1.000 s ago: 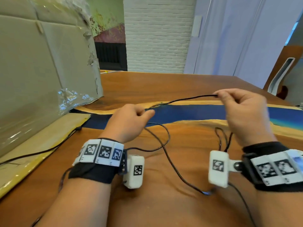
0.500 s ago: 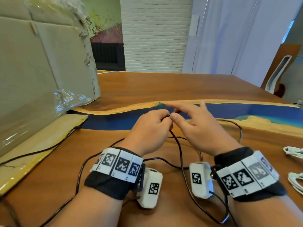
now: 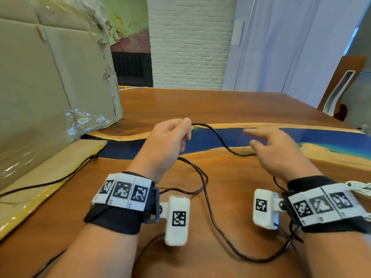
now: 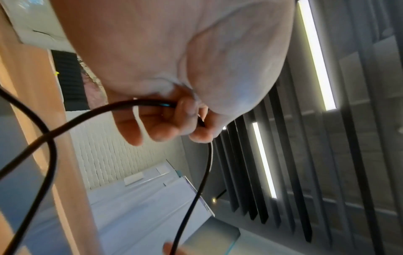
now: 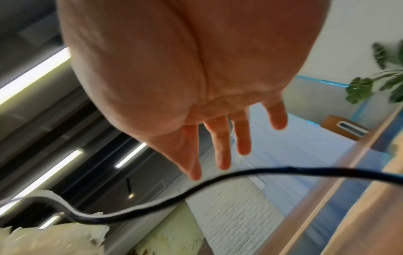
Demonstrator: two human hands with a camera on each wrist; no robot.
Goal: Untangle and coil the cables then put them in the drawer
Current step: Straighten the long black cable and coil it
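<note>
Cardboard box (image 3: 50,81) stands at the far left on the desk (image 3: 230,105), plastic wrap crinkled along its lower edge, and a thin black lead runs out from beside it across a flat cardboard sheet (image 3: 50,163). Moving in, the left hand (image 3: 166,143) is raised over the desk's blue resin strip (image 3: 230,137), its fingers (image 4: 152,126) curled tight around the black cable (image 3: 208,207) — the left wrist view shows the cable entering the fist from one side and leaving past the thumb on the other. From that grip one stretch arcs rightward over the blue strip and dips to the wood just below the right hand (image 3: 277,151). More of it drops beneath the left hand in loose loops, crossing itself between the two wrists and sweeping along the near desk toward the right wrist strap. Right hand now: fingers (image 5: 220,146) straight and spread, holding nothing, hovering just above the cable. At the far right edge, a bundle of white cable (image 3: 361,188) lies on the desk.
</note>
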